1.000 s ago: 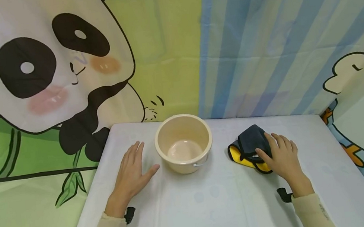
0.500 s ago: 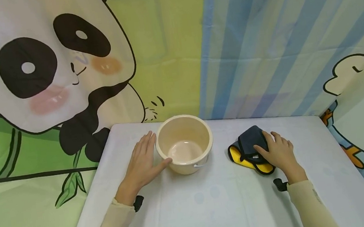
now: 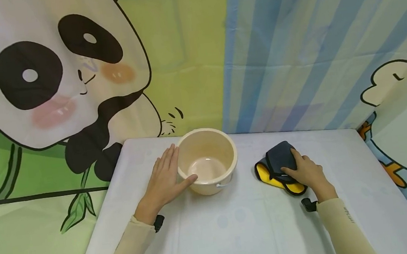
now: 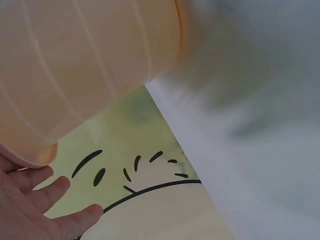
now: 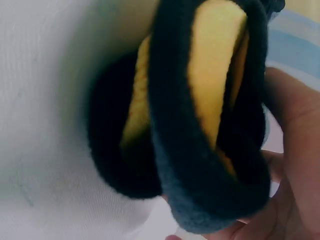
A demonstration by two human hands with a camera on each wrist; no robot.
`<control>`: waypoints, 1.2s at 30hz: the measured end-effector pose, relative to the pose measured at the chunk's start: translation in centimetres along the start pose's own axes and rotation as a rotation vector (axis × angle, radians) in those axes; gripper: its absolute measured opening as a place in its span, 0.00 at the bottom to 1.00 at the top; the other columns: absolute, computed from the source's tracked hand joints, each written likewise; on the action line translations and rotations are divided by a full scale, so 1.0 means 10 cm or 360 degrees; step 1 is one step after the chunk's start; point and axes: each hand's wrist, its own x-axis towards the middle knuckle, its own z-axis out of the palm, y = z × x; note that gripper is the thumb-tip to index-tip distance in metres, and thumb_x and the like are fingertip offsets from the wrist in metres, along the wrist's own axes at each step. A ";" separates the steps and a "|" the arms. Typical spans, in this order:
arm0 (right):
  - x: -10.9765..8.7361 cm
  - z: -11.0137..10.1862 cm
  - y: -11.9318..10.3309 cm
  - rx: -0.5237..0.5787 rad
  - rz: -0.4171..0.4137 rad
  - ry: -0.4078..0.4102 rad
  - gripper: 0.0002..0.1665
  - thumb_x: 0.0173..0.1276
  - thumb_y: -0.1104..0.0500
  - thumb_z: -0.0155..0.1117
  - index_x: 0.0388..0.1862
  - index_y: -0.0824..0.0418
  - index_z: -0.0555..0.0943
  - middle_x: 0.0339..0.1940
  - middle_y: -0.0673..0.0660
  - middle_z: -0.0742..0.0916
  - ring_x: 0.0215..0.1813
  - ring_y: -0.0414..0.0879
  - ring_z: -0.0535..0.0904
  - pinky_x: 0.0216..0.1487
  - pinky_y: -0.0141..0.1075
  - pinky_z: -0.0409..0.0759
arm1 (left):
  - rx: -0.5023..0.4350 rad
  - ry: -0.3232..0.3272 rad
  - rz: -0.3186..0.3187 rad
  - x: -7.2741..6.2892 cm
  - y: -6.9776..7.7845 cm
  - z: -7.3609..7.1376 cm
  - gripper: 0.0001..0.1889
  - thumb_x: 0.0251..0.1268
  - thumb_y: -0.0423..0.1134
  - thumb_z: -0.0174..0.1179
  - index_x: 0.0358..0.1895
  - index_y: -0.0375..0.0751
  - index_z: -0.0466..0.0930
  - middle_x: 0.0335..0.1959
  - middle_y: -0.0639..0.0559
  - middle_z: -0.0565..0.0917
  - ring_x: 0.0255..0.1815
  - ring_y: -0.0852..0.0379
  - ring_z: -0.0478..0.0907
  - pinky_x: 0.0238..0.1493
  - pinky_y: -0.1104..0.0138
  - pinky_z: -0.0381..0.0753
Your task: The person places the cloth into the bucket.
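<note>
A cream plastic bucket (image 3: 210, 190) stands upright near the back edge of the table, its inside bare. My left hand (image 3: 163, 185) lies along its left side with fingers straight, the thumb reaching across the front rim. In the left wrist view, the fingers (image 4: 42, 200) are spread right at the rim. To the right lies a folded cloth (image 3: 281, 158), dark navy with black edging and yellow lining. My right hand (image 3: 309, 171) pinches its right side between thumb and fingers. In the right wrist view, the cloth's rolled layers (image 5: 172, 110) hide part of the fingers.
A white-covered table (image 3: 245, 231) carries the bucket and cloth. Behind it hangs a printed curtain (image 3: 187, 53) with a panda and blue stripes, close to the table's back edge. The bucket's thin handle (image 3: 223, 184) hangs at its front right.
My left hand has moved right, from beside the bucket to its rim. My right hand's fingers have drawn in on the cloth, which has barely moved.
</note>
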 end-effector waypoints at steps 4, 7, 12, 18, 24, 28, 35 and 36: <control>0.00 -0.02 -0.02 0.0119 -0.0010 0.0003 0.56 0.71 0.36 0.61 0.80 0.69 0.49 0.67 0.84 0.65 0.62 0.79 0.67 0.55 0.73 0.66 | 0.0011 -0.0020 -0.0013 0.00 0.00 0.01 0.58 0.61 0.77 0.49 0.81 0.36 0.45 0.81 0.42 0.48 0.80 0.44 0.45 0.72 0.40 0.49; 0.00 -0.02 -0.03 0.0204 -0.0018 0.0029 0.52 0.72 0.43 0.64 0.79 0.70 0.51 0.67 0.84 0.65 0.63 0.79 0.66 0.57 0.71 0.67 | 0.0012 -0.0016 -0.0016 0.00 -0.01 0.02 0.58 0.62 0.77 0.49 0.81 0.36 0.44 0.81 0.42 0.48 0.80 0.45 0.46 0.72 0.39 0.50; 0.01 -0.01 -0.04 0.0314 -0.0029 0.0122 0.48 0.71 0.53 0.67 0.77 0.72 0.54 0.64 0.83 0.67 0.63 0.78 0.66 0.58 0.68 0.68 | 0.0009 -0.0009 -0.0013 -0.01 -0.01 0.02 0.57 0.62 0.76 0.49 0.81 0.36 0.45 0.81 0.42 0.49 0.79 0.44 0.48 0.71 0.39 0.51; -0.01 0.01 -0.04 0.0389 -0.0086 0.0255 0.43 0.69 0.58 0.67 0.76 0.72 0.58 0.63 0.82 0.70 0.63 0.77 0.67 0.59 0.68 0.68 | 0.0007 -0.0017 -0.0023 -0.01 0.00 0.02 0.57 0.62 0.76 0.49 0.81 0.37 0.44 0.81 0.43 0.48 0.80 0.45 0.47 0.71 0.39 0.50; -0.04 -0.05 -0.10 0.0434 -0.0140 0.0346 0.41 0.69 0.59 0.66 0.75 0.71 0.60 0.65 0.80 0.70 0.64 0.75 0.67 0.60 0.68 0.67 | 0.0011 -0.0024 -0.0031 -0.02 0.01 0.00 0.57 0.62 0.76 0.49 0.81 0.37 0.44 0.81 0.43 0.48 0.80 0.46 0.47 0.71 0.39 0.50; -0.06 -0.10 -0.15 0.0448 -0.0183 0.0382 0.40 0.69 0.59 0.66 0.75 0.69 0.62 0.64 0.78 0.72 0.62 0.74 0.69 0.58 0.68 0.69 | 0.0008 -0.0025 -0.0031 -0.02 0.02 0.00 0.57 0.62 0.76 0.49 0.81 0.36 0.44 0.81 0.43 0.48 0.80 0.45 0.47 0.71 0.38 0.50; -0.09 -0.20 -0.26 0.0466 -0.0274 0.0481 0.39 0.70 0.59 0.67 0.75 0.68 0.64 0.61 0.77 0.74 0.59 0.72 0.71 0.56 0.67 0.71 | 0.0028 -0.0033 -0.0035 -0.01 0.02 0.00 0.57 0.62 0.76 0.49 0.81 0.36 0.44 0.81 0.43 0.48 0.80 0.46 0.47 0.71 0.38 0.50; -0.10 -0.22 -0.27 0.0467 -0.0288 0.0501 0.38 0.70 0.59 0.67 0.74 0.67 0.64 0.61 0.76 0.74 0.59 0.72 0.72 0.55 0.67 0.71 | 0.0028 -0.0034 -0.0037 -0.01 0.02 0.00 0.57 0.62 0.76 0.48 0.81 0.36 0.44 0.81 0.43 0.48 0.80 0.46 0.47 0.71 0.38 0.50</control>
